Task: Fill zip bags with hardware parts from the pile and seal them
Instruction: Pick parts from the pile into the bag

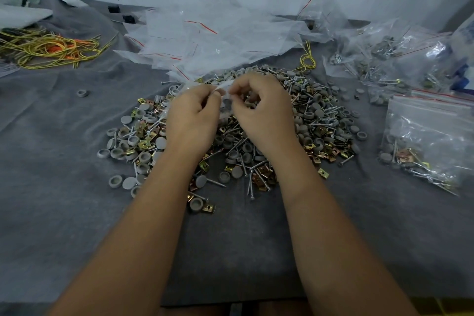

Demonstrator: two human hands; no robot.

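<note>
**Q:** What are your hands doing there?

**Me:** Both are up over the pile [256, 136] of caps, screws and clips. My left hand [192, 120] and right hand [261, 113] each pinch the top edge of one clear zip bag [224, 100], fingers curled tight.

**Q:** Tricky to hold?

**Me:** I'd guess so: thin, floppy, slick. Best grabbed by the lips. Empty bags [218, 33] sit behind, filled bags [431, 133] far right.
</note>
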